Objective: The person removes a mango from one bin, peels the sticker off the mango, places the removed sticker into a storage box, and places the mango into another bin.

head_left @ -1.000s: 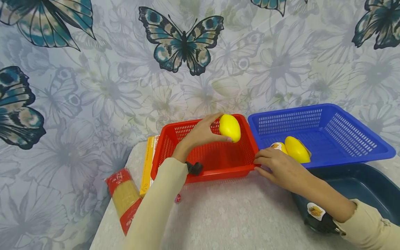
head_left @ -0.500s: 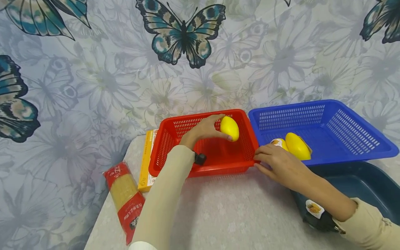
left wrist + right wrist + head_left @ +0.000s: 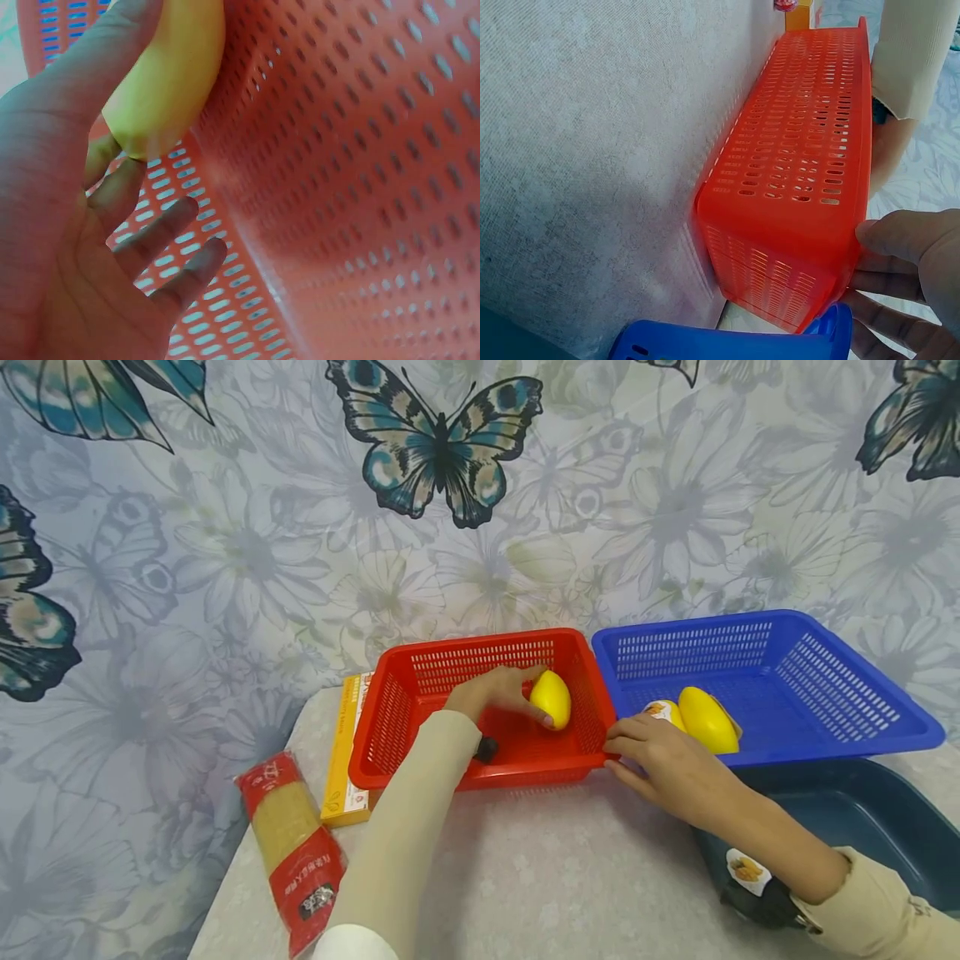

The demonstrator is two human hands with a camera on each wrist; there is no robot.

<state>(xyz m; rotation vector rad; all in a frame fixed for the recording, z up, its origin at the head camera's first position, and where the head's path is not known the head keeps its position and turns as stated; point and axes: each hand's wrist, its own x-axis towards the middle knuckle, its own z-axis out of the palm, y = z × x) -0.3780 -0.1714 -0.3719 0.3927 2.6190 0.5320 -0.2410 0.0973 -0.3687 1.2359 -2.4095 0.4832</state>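
Pinching the yellow fruit (image 3: 551, 700) with your left hand (image 3: 498, 691), red basket (image 3: 540, 771) below; right hand (image 3: 660, 756) grips its corner. Slack pinch could let fruit roll.

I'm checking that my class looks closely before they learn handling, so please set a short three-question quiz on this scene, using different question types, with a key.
1. Fill in: the smooth, oval yellow fruit inside the red perforated plastic basket is held by the person's ____ hand.

2. True or false: the person's bare right hand touches the red basket.

3. What sits directly on the near side of the blue perforated plastic basket?
A. A yellow cardboard box
B. A dark blue-green tray
C. A long red-ended packet

Key: 1. left hand; 2. true; 3. B
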